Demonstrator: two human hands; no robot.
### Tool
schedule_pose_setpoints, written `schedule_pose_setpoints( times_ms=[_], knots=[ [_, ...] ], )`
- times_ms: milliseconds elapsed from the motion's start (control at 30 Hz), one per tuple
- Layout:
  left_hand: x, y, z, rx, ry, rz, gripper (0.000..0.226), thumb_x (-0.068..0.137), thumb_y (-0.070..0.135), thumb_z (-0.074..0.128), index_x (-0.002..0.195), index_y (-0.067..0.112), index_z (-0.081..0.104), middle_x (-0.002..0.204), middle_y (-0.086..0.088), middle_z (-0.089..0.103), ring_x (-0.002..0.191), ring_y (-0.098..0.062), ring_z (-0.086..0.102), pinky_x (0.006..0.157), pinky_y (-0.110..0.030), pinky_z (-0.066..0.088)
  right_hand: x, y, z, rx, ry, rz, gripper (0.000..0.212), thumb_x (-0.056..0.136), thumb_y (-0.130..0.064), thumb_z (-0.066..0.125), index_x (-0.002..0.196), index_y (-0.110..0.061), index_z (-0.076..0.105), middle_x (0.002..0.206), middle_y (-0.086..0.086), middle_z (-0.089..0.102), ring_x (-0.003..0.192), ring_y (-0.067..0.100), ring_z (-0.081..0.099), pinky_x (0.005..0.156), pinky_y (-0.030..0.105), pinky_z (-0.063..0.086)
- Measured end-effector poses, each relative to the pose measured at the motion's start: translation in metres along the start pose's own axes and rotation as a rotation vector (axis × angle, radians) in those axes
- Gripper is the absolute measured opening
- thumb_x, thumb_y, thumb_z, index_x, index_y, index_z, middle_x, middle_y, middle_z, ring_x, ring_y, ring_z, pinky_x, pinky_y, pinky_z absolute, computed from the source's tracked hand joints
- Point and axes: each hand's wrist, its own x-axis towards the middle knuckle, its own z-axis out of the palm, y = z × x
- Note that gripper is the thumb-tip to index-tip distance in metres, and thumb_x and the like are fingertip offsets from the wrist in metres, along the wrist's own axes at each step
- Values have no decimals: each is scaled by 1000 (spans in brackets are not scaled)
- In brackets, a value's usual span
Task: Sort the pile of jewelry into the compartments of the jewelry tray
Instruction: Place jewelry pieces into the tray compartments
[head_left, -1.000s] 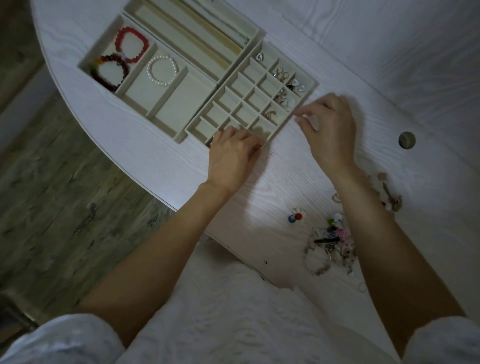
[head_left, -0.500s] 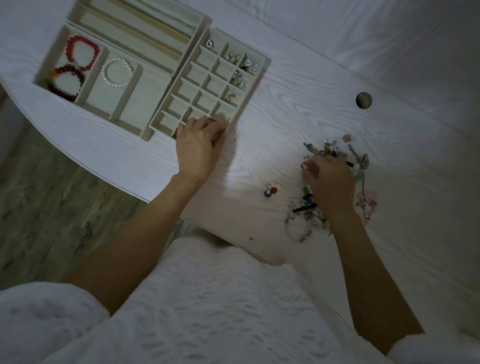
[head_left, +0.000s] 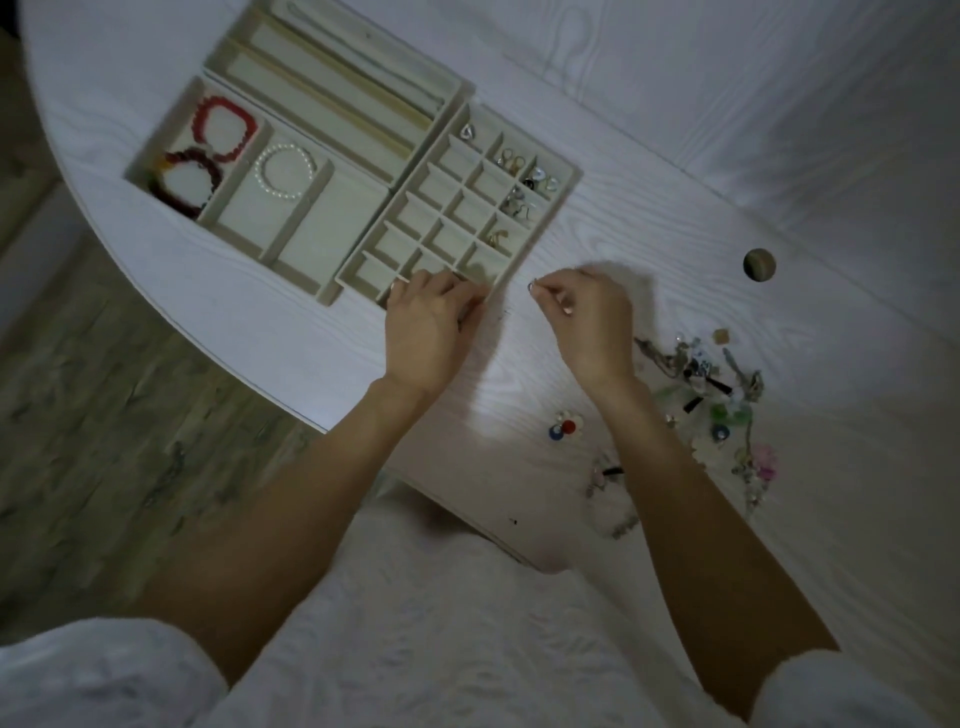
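A beige jewelry tray lies on the white table, split into small square compartments, some with earrings and rings. Beside it, wider compartments hold a red bracelet, a dark bracelet and a pearl bracelet. My left hand rests on the tray's near edge, fingers curled over the rim. My right hand pinches a small ring just right of the tray's near corner. The jewelry pile lies to the right, behind my right forearm.
A few coloured beads sit loose near the table's front edge. A round hole is cut in the tabletop at the right. Long slots make up the tray's far part. The table's curved edge drops to a wooden floor at left.
My right hand went from the tray to the pile, then came back toward the tray's near corner pinching a small ring. My left hand stayed on the tray's edge.
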Motion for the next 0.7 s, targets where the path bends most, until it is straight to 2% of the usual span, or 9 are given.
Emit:
schedule_pose_setpoints(
  times_ms=[133, 233, 300, 467, 600, 700],
  knots=[
    [-1, -1, -1, -35, 7, -5, 25, 87, 27, 49, 91, 18, 73, 79, -1, 65, 71, -25, 56, 66, -31, 31, 36, -23, 1, 61, 46, -49, 13, 85, -22, 67, 93, -13, 74, 83, 0, 70, 65, 6, 54, 63, 22, 47],
    [-1, 0, -1, -52, 8, -6, 25, 87, 27, 50, 91, 19, 73, 78, 0, 64, 70, -24, 56, 66, -31, 32, 55, -27, 9, -40, -8, -89, 14, 84, -25, 68, 91, -15, 74, 84, 1, 70, 77, 16, 59, 65, 27, 47],
    [-1, -1, 0, -64, 11, -3, 25, 87, 26, 50, 92, 18, 73, 79, 0, 65, 71, -24, 56, 66, -32, 33, 62, -26, 14, -142, -27, -100, 15, 84, -28, 68, 91, -16, 74, 90, 2, 67, 89, 21, 57, 67, 25, 39],
    [-1, -4, 1, -82, 9, -1, 22, 88, 25, 53, 93, 17, 73, 80, 0, 65, 73, -24, 56, 68, -33, 32, 62, -22, 14, -239, -40, -74, 20, 85, -35, 66, 91, -18, 75, 98, 2, 57, 96, 20, 50, 66, 22, 32],
    [-1, -4, -2, -113, -1, 7, 27, 90, 28, 49, 95, 17, 73, 81, -1, 65, 74, -23, 56, 69, -28, 26, 63, -17, 9, -218, -100, -122, 15, 85, -26, 68, 93, -15, 74, 99, 3, 57, 95, 19, 51, 69, 23, 38],
    [-1, -3, -3, -128, -11, 8, 29, 91, 30, 47, 97, 17, 72, 81, 0, 65, 73, -23, 56, 68, -27, 25, 68, -17, 2, -143, -108, -172, 8, 84, -16, 67, 91, -13, 70, 96, 3, 57, 88, 14, 53, 69, 22, 43]
  ],
)
